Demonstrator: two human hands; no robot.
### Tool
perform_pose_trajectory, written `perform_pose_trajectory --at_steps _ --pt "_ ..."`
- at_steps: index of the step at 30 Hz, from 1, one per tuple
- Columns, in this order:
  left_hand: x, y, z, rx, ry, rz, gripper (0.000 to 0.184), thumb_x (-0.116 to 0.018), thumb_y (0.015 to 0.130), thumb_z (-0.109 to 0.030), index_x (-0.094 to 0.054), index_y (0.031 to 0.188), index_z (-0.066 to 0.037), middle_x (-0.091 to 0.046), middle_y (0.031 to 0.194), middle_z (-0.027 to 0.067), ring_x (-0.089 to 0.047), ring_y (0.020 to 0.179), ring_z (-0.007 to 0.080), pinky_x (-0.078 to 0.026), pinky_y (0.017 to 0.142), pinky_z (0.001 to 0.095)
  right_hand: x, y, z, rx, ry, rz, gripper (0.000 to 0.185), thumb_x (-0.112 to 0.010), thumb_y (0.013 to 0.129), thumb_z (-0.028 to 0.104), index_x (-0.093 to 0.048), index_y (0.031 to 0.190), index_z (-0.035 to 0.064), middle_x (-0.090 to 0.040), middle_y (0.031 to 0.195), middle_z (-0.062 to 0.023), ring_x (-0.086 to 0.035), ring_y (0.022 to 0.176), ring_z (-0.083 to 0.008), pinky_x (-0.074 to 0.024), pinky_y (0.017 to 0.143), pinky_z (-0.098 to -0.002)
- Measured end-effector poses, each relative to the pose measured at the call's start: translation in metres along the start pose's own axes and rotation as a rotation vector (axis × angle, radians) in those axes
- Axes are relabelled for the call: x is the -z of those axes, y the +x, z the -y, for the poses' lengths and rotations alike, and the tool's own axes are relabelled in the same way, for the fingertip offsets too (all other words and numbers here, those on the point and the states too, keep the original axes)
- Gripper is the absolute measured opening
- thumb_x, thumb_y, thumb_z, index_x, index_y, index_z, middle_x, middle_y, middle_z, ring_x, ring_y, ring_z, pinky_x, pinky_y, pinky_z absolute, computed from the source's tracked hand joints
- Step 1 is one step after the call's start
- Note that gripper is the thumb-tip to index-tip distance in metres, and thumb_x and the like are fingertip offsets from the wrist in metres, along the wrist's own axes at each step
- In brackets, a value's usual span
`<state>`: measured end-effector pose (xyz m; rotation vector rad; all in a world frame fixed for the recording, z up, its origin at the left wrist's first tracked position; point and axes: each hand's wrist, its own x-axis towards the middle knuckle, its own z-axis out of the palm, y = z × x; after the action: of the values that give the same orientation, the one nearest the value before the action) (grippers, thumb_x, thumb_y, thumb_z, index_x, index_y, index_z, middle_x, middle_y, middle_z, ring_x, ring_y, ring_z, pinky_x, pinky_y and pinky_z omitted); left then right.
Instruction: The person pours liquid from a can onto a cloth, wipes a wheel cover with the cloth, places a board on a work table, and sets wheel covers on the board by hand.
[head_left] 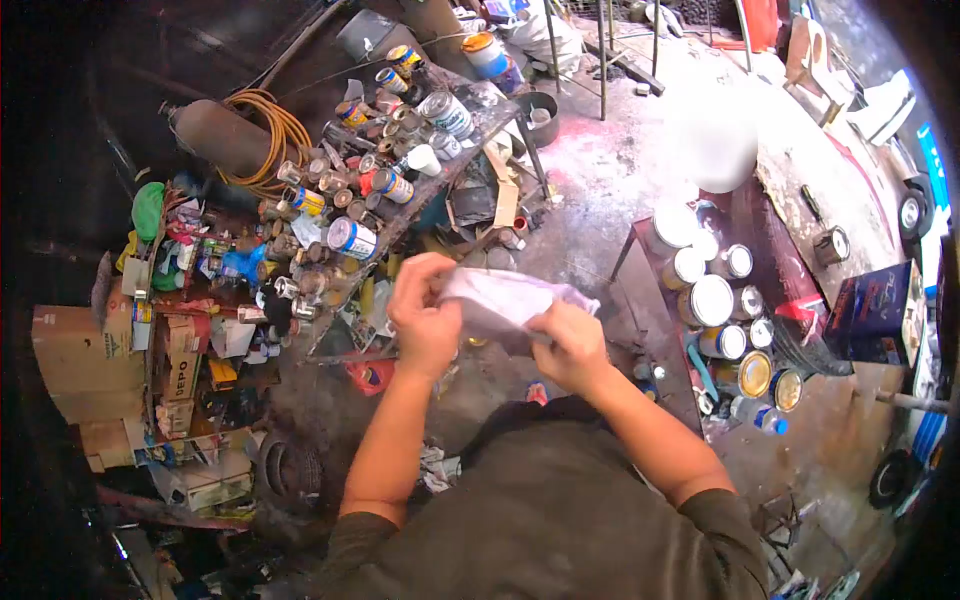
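A thin, whitish folded sheet (515,297) is stretched between my two hands in front of my body; whether it is cloth, paper or plastic I cannot tell. My left hand (425,318) pinches its left end, the thumb bent against the fingers. At the sheet's lower right side, my right hand (572,345) is closed on it. The far right corner looks slightly purplish and blurred. Beneath the sheet, part of the floor is hidden.
Several paint cans crowd the bench (490,118) at the left. Cans, tins and a bottle (758,414) cover the low table (648,300) at the right. A gas cylinder (225,140) with an orange hose (285,125) lies behind. Cardboard boxes (85,340) stand far left.
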<state>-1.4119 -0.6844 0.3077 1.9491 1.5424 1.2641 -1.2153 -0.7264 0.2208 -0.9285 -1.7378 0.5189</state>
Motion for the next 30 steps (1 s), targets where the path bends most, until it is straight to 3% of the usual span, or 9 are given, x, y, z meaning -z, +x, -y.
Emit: perform_pose_trajectory --at_steps 5,9,12,15,19,22,25,29,30 --pt "0.002 -0.035 0.040 0.286 -0.651 0.037 0.024 -0.062 0.085 0.007 -0.061 0.107 -0.002 -0.065 0.105 0.0036 -0.061 0.096 0.0112 -0.049 0.087 0.0277 -0.019 -0.021 0.051 0.018 0.083 0.084 0.030 -0.077 0.078 0.009 -0.071 0.108 0.0073 -0.065 0.091 -0.0112 -0.066 0.080 -0.0300 -0.0536 0.066 -0.0366" --pt "0.023 -0.049 0.046 0.298 -0.914 0.434 0.021 -0.065 0.091 -0.006 -0.064 0.111 -0.001 -0.068 0.110 0.0053 -0.064 0.101 0.0135 -0.050 0.090 0.0290 -0.035 0.000 0.086 -0.294 0.106 -0.459 0.025 -0.077 0.086 0.015 -0.070 0.108 0.0036 -0.069 0.101 -0.0095 -0.067 0.091 -0.0239 -0.0526 0.081 -0.0370" --pt "0.040 -0.052 0.053 0.460 -1.158 0.793 0.035 -0.060 0.094 -0.019 -0.062 0.123 -0.001 -0.068 0.120 0.0102 -0.065 0.110 0.0181 -0.052 0.094 0.0315 -0.041 -0.018 0.090 -0.419 0.347 -0.187 0.023 -0.074 0.089 0.014 -0.068 0.105 0.0001 -0.068 0.098 -0.0051 -0.061 0.098 -0.0126 -0.0474 0.087 -0.0324" --pt "0.054 -0.044 0.031 0.612 -1.350 0.858 0.040 -0.058 0.094 -0.014 -0.057 0.131 -0.002 -0.067 0.123 0.0124 -0.065 0.111 0.0187 -0.053 0.093 0.0323 -0.030 -0.044 0.102 -0.512 0.330 -0.113 0.020 -0.070 0.094 0.016 -0.067 0.105 -0.0002 -0.065 0.094 -0.0014 -0.057 0.091 -0.0084 -0.0468 0.080 -0.0293" --pt "0.033 -0.074 -0.007 0.302 -1.067 0.866 0.054 -0.067 0.091 0.000 -0.046 0.141 -0.003 -0.068 0.120 0.0127 -0.065 0.108 0.0172 -0.053 0.090 0.0293 -0.009 -0.078 0.159 -0.667 0.430 -0.363 0.023 -0.069 0.096 0.023 -0.065 0.098 0.0006 -0.062 0.083 -0.0020 -0.055 0.082 -0.0093 -0.0456 0.071 -0.0276" --pt "0.041 -0.103 -0.069 0.147 -1.078 0.868 0.044 -0.072 0.089 0.002 -0.051 0.127 -0.005 -0.071 0.104 0.0114 -0.068 0.092 0.0160 -0.055 0.079 0.0289 0.026 -0.102 0.241 -0.617 0.299 -0.443 0.026 -0.067 0.097 0.027 -0.062 0.094 0.0019 -0.059 0.083 -0.0019 -0.054 0.081 -0.0087 -0.0453 0.069 -0.0268" --pt "0.063 -0.117 -0.125 -0.429 -1.060 0.942 0.022 -0.071 0.087 0.003 -0.059 0.103 -0.006 -0.070 0.097 0.0155 -0.068 0.088 0.0217 -0.056 0.077 0.0347 0.055 -0.133 0.308 -0.180 0.055 -0.480 0.018 -0.069 0.093 0.017 -0.062 0.094 0.0004 -0.062 0.088 -0.0131 -0.060 0.076 -0.0314 -0.0483 0.070 -0.0403" --pt "0.056 -0.132 -0.231 -0.755 -1.320 1.579 0.033 -0.079 0.088 -0.008 -0.061 0.114 0.003 -0.068 0.083 0.0228 -0.070 0.069 0.0342 -0.058 0.058 0.0455 0.079 -0.169 0.370 0.181 0.088 -0.642 0.019 -0.073 0.092 0.015 -0.064 0.092 -0.0021 -0.063 0.085 -0.0159 -0.059 0.068 -0.0287 -0.0435 0.059 -0.0407" --pt "0.050 -0.155 -0.244 -0.724 -1.370 1.572 0.035 -0.080 0.085 -0.007 -0.062 0.113 0.005 -0.068 0.085 0.0220 -0.070 0.071 0.0338 -0.058 0.059 0.0435 0.084 -0.183 0.382 0.186 0.010 -0.697 0.018 -0.073 0.091 0.014 -0.064 0.089 -0.0019 -0.063 0.086 -0.0155 -0.059 0.067 -0.0281 -0.0432 0.059 -0.0405"
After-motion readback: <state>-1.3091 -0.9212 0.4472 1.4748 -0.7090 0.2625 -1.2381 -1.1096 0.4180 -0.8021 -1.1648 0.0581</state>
